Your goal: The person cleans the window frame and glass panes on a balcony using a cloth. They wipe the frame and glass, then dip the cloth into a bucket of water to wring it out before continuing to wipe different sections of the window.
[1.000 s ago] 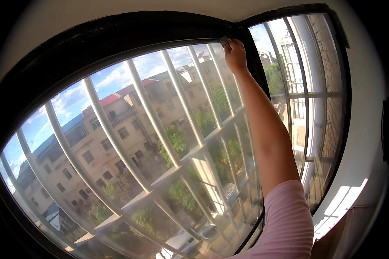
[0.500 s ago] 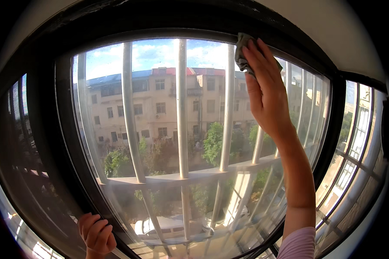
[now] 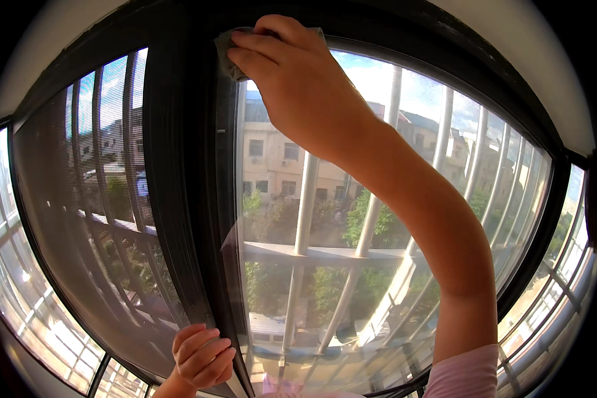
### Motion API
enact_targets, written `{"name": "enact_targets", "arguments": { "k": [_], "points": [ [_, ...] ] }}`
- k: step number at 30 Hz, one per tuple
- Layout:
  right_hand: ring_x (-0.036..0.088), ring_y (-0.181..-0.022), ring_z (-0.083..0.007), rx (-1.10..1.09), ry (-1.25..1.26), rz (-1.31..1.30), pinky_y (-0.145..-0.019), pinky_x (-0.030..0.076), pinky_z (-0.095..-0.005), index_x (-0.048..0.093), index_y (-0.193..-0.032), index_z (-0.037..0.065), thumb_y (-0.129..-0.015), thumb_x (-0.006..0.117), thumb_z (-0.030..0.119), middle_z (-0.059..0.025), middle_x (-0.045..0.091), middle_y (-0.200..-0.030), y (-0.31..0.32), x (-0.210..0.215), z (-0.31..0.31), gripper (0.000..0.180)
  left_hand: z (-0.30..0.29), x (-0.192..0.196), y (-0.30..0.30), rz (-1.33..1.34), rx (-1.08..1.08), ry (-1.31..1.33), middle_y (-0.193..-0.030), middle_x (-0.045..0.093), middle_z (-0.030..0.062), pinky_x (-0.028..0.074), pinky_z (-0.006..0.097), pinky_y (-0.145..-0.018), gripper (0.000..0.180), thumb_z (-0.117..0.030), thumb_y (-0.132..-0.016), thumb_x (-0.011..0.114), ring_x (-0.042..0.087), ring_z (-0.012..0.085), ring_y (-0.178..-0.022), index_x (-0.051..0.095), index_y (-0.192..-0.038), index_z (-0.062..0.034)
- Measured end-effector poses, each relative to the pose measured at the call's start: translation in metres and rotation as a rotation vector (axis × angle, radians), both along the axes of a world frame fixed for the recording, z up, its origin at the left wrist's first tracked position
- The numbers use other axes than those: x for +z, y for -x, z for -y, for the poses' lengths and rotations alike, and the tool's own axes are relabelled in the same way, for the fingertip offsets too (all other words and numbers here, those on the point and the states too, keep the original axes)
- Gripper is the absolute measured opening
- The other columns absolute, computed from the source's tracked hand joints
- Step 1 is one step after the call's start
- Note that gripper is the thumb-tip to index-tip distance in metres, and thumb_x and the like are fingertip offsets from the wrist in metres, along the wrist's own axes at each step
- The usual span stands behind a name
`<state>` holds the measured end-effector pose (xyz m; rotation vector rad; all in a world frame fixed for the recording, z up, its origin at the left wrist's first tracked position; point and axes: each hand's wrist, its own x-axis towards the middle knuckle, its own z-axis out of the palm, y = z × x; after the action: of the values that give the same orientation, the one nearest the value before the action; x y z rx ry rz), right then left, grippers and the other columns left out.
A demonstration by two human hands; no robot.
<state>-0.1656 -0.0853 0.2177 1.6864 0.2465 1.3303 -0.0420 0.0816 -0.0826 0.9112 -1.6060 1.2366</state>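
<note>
My right hand (image 3: 305, 93) is raised to the top left corner of a window pane (image 3: 278, 222). Its fingers press a crumpled grey-green cloth (image 3: 227, 61) against the dark window frame (image 3: 222, 179); the palm hides part of the cloth. Low down, my left hand (image 3: 204, 358) is beside the bottom of the frame's upright, with its fingers curled in. Whatever those fingers may hold is hidden.
Left of the upright is a dark mesh screen (image 3: 106, 199). Pale metal bars (image 3: 371, 225) with a crossbar stand beyond the glass, and a building (image 3: 272, 156) and trees show behind them. More barred windows curve away at both sides.
My right hand has carried the cloth leftward along the top of the pane to its left corner. The view has turned left; my left hand remains low by the frame with fingers curled.
</note>
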Motion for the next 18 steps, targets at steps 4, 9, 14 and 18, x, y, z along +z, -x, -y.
{"name": "enact_targets", "arguments": {
  "k": [4,9,14,18],
  "points": [
    [0.047,-0.114,-0.0207,0.074,-0.058,-0.414,-0.099,0.042,-0.0332,0.066,-0.106,-0.003,-0.078,0.065,0.009,-0.0074,0.062,-0.112,-0.001,-0.132,0.008,0.03,-0.001,-0.021,-0.015,-0.074,-0.036,-0.037,-0.079,0.062,0.0031,0.051,0.042,-0.072,0.011,-0.002,-0.071,0.057,0.061,0.0254,-0.079,0.059,-0.077,-0.0113],
    [0.052,-0.11,-0.0178,0.057,0.035,-0.122,-0.095,0.045,-0.03,0.067,-0.097,0.003,-0.074,0.064,0.006,-0.0041,0.064,-0.108,-0.011,-0.057,-0.001,0.023,-0.011,-0.014,-0.015,-0.047,-0.02,-0.052,-0.079,0.065,0.0009,0.052,0.038,-0.071,0.011,-0.004,-0.069,0.06,0.062,0.0223,-0.081,0.062,-0.076,-0.012],
    [0.052,-0.112,-0.0228,0.004,0.077,0.053,-0.098,0.042,-0.0321,0.065,-0.101,-0.001,-0.071,0.063,0.007,-0.0095,0.062,-0.111,-0.024,-0.051,0.001,0.031,-0.002,-0.015,-0.01,-0.04,-0.078,-0.038,-0.08,0.065,0.0008,0.052,0.038,-0.072,0.013,-0.004,-0.067,0.062,0.062,0.0222,-0.081,0.064,-0.078,-0.0116],
    [0.051,-0.116,-0.0252,0.161,-0.3,-0.422,-0.103,0.041,-0.0353,0.063,-0.11,-0.004,-0.077,0.061,0.007,-0.0127,0.059,-0.118,-0.006,-0.187,-0.006,0.035,-0.011,-0.015,-0.014,-0.029,-0.048,-0.061,-0.08,0.066,0.0016,0.053,0.038,-0.072,0.013,-0.003,-0.067,0.063,0.062,0.0226,-0.082,0.064,-0.078,-0.0109]
  ]
}}
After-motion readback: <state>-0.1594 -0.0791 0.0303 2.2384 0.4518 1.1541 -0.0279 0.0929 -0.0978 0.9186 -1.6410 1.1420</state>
